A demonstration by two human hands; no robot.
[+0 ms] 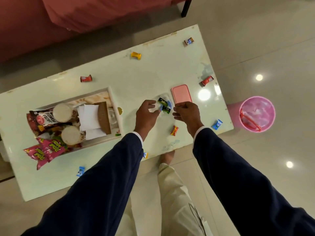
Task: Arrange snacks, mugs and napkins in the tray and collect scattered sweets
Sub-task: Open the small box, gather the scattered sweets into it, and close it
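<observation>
A clear plastic container point(164, 97) sits mid-table and holds black-green and blue sweets point(164, 104). My left hand point(146, 113) grips its left side. My right hand point(186, 111) hovers at its right rim with fingers curled; what they pinch is hidden. A pink lid point(181, 93) lies just beyond the container. The white tray point(113, 99) at the left holds two mugs point(62, 112), napkins point(88, 116) and snack packets point(42, 120). Loose sweets are scattered about: yellow point(135, 55), red point(86, 78), red point(207, 80), blue point(217, 124), orange-red point(174, 130), blue point(80, 171).
The white table point(153, 74) stands on a glossy tiled floor. A pink bin point(257, 114) stands on the floor off its right end. A red sofa point(68, 17) runs along the far side. Another sweet point(188, 41) lies at the far corner. Pink packets point(42, 152) overhang the tray.
</observation>
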